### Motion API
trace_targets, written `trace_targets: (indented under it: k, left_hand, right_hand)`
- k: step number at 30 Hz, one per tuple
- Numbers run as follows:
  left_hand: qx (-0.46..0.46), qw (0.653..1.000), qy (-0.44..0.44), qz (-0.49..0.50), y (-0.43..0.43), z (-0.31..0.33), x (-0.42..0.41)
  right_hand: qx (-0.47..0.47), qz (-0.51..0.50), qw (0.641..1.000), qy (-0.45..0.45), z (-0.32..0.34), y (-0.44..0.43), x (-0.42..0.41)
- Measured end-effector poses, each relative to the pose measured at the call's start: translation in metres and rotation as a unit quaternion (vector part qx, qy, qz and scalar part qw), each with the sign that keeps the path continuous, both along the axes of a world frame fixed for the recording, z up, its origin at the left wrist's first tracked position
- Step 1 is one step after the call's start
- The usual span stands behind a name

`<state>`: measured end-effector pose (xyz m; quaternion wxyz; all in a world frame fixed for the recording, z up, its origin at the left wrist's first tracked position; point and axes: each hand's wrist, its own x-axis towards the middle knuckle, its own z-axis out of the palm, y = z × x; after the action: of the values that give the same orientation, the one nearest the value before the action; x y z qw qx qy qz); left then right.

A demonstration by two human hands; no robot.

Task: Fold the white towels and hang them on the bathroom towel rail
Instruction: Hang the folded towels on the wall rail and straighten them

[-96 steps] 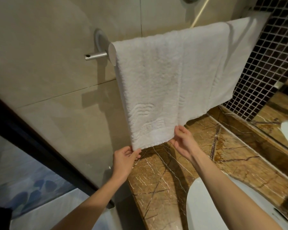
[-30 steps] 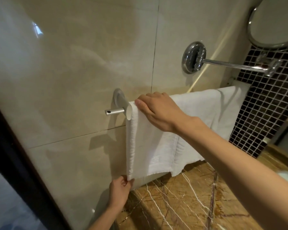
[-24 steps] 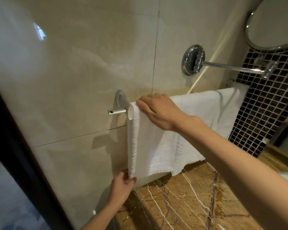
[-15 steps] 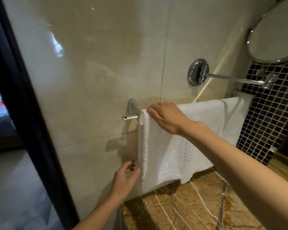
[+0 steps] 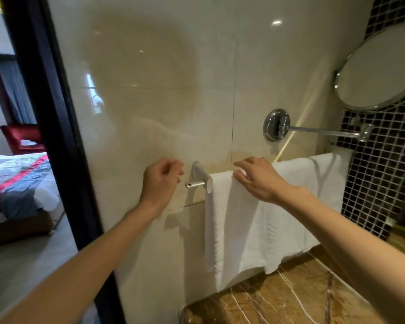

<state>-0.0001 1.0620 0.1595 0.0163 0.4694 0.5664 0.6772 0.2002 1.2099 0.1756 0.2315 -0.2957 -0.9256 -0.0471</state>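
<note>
Two white towels hang folded over the towel rail [image 5: 195, 184] on the beige tiled wall. The near towel [image 5: 248, 230] hangs at the rail's left end, and the second towel [image 5: 325, 183] overlaps behind it to the right. My right hand [image 5: 260, 181] rests palm down on the top fold of the near towel, fingers lying over the rail. My left hand [image 5: 160, 181] hovers just left of the rail's bracket with fingers loosely curled, holding nothing and touching neither towel nor rail.
A brown marble counter [image 5: 290, 298] lies below the towels. A round mirror [image 5: 379, 66] on a chrome arm [image 5: 320, 130] sticks out above the rail at the right, by a dark mosaic wall [image 5: 372, 183]. A black door frame [image 5: 56, 136] and a bed [image 5: 14, 178] are at the left.
My left hand let go of the towel's lower left corner and rose to rail height beside the bracket. My right hand stayed on top of the towel. The view swung left.
</note>
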Motion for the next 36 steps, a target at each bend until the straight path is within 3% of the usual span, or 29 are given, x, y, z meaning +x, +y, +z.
trace_targets:
  k: [3,6,10,12,14,22,26,36]
  left_hand:
    - [-0.003,0.994,0.104,0.024,0.018,0.030,0.018]
    - [-0.103,0.962,0.254,0.019,0.041,0.046,0.043]
    - [-0.284,0.839,0.464,0.014,0.068,0.049,0.077]
    - [-0.311,0.789,0.529,0.027,0.078,0.046,0.086]
    - [-0.310,0.761,0.568,0.042,0.084,0.043,0.089]
    - [-0.285,0.785,0.545,0.074,0.107,0.035,0.088]
    - [-0.243,0.797,0.552,0.036,0.128,0.033,0.108]
    - [-0.260,0.759,0.597,0.006,0.182,0.031,0.142]
  right_hand:
    - [-0.012,-0.019,1.000,0.001,0.005,0.005,0.013]
    - [-0.021,-0.030,0.999,0.006,0.007,0.011,0.025]
    - [-0.031,-0.022,0.999,-0.016,0.003,0.014,0.036]
    - [-0.029,-0.006,0.999,-0.025,-0.002,0.015,0.039]
    - [-0.028,0.003,0.999,-0.029,-0.006,0.016,0.041]
    - [-0.059,0.022,0.997,-0.037,0.001,0.024,0.054]
    - [-0.067,-0.019,0.997,-0.027,0.006,0.041,0.066]
    - [-0.093,-0.114,0.988,-0.039,0.004,0.089,0.105]
